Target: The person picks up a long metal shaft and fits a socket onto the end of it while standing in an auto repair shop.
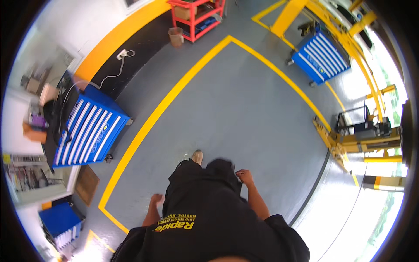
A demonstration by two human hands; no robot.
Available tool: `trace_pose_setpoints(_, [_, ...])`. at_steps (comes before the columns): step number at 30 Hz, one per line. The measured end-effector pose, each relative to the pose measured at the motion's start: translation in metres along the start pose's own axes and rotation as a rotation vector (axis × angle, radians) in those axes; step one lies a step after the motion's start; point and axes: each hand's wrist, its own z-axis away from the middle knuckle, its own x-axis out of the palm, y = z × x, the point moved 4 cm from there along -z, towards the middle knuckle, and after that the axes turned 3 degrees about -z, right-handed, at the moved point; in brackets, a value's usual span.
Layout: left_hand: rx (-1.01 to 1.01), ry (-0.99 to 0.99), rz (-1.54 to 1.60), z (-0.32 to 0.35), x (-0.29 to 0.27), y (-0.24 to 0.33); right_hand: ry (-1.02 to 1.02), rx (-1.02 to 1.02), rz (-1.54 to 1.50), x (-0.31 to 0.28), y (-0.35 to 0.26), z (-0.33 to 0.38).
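My right hand (245, 176) hangs beside my dark trousers, its fingers curled in; I see nothing held in it. On the other side my left hand (156, 198) hangs low by my hip. It is small and smeared, so its fingers cannot be made out. Both arms are down at my sides, and neither hand touches any equipment. One shoe (197, 156) shows ahead of my body on the grey floor (235, 105), beyond my black shirt (205, 222).
A blue tool cabinet (89, 131) with a cluttered top stands at left, near a smaller blue cabinet (61, 220). Ahead are a red cart (195, 22) and a bucket (176, 36). Another blue cabinet (321, 56) and yellow lift parts (331, 142) are at right. Yellow lines (159, 111) mark the floor.
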Motion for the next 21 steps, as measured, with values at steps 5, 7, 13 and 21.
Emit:
trace_pose_setpoints(5, [0.323,0.249,-0.187,-0.127,-0.11,0.262,0.019,0.427,-0.031,-0.022,0.031,-0.024])
trace_pose_setpoints(7, [0.398,0.28,-0.28,-0.191,-0.155,0.371,0.046,0.46,-0.066,-0.029,0.035,-0.034])
trace_pose_setpoints(13, [0.526,0.277,-0.046,-0.295,-0.192,0.726,-0.259,0.666,-0.005,-0.126,-0.03,-0.242])
trace_pose_setpoints(21, [0.483,0.176,-0.032,-0.347,-0.206,0.914,0.288,-0.047,-0.147,-0.413,-0.308,-0.678])
